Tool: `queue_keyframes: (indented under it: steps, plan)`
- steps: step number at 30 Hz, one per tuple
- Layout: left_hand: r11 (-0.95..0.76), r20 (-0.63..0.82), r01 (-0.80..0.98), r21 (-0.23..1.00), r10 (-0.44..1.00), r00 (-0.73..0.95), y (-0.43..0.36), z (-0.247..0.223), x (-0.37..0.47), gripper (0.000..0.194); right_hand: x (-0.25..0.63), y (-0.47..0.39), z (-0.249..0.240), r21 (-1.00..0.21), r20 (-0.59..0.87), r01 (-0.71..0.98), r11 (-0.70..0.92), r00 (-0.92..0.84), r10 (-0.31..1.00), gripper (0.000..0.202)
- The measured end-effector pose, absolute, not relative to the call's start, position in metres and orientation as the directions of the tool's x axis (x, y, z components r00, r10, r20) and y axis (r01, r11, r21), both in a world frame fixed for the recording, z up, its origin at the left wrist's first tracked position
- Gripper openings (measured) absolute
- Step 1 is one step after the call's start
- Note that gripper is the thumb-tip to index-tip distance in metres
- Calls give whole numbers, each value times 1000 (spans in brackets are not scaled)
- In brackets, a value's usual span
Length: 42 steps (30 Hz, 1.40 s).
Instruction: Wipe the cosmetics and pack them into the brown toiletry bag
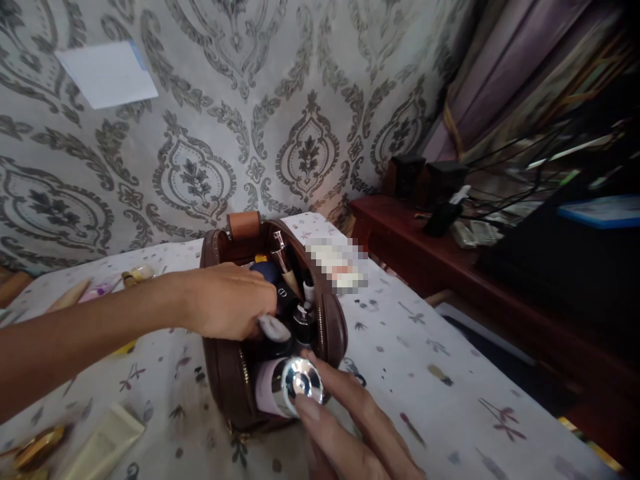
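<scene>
Bag: one, dark brown (pixel 333 333), smooth leather-like skin, rounded boxy form; on my feed it stands unzipped on the surface, mid-view, mouth facing up.
Handle tab: one, tan (pixel 243 225), flat and strap-like, at the far rim.
Zip: gold-toned metal teeth (pixel 317 293) edging the mouth.
Pink container: one, cylindrical, pale smooth body (pixel 267 388), mirror-bright round silver cap (pixel 303 380); it lies tilted in the bag's near end.
Right hand: thumb and fingers (pixel 367 420) pinch the silver cap from opposite sides.
Left hand: one (pixel 225 303), reaching into the bag from the left, knuckles bent, fingertips partly hidden; I cannot tell whether it grasps anything.
Whitish piece: one, small, oblong (pixel 274 328), just beside the left hand's fingers; too blurred for me to identify.
Further bag contents: glossy black bottle (pixel 303 327) with silvery top; dark square-faced box (pixel 286 300) bearing a pale mark; slim rose-gold metallic tube (pixel 280 257); rounded navy piece (pixel 265 270).
Surface: covered by white cloth (pixel 390 353) printed with sprigs and small motifs.
Loose pieces, left of bag: flattened cream tube (pixel 107 443); rounded, shiny gold piece (pixel 40 447); lilac piece (pixel 100 289).
Pixelated piece, right of bag: pale block (pixel 336 265), details masked from me.
Backdrop: grey wallpaper (pixel 200 180), medallions and leaf scrolls; flat white sheet (pixel 113 73).
Side furniture: red-brown wood (pixel 420 257), bearing black boxy units (pixel 440 180) and cables.
</scene>
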<state>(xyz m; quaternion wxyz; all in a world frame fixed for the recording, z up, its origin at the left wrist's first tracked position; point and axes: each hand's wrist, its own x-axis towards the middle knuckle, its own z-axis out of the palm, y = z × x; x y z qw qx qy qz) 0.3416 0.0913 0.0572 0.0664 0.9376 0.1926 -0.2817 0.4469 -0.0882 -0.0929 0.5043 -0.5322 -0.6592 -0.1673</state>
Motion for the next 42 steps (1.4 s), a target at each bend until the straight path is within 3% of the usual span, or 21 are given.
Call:
queue_keyframes:
  steps: [4,10,14,22,25,29,32,42]
  plan:
    - [-904,-566,427,32,336,753,91,60,343,12,448,-82,-84,-326,848,848,418,67,525,58]
    - [-871,-542,455,183,297,786,96,65,343,18,454,-78,-70,-351,777,838,418,11,629,59]
    - [-871,-404,372,321,229,885,98,70,340,23,458,-76,-68,-359,744,858,367,26,667,60]
    - [-845,-192,413,339,368,910,97,78,323,24,464,-69,-67,-312,751,861,402,-35,660,55]
    - [-857,-250,427,287,364,897,94,75,322,22,464,-69,-68,-315,762,855,412,-31,647,54]
    - [-889,-469,453,57,377,799,88,71,331,16,465,-68,-70,-313,774,850,425,-31,633,53]
    - [-920,-533,387,-62,358,767,86,67,337,17,466,-67,-69,-295,780,856,424,-41,625,51]
    - [-915,-503,402,-46,369,782,85,66,336,20,466,-68,-68,-289,793,858,425,-34,608,53]
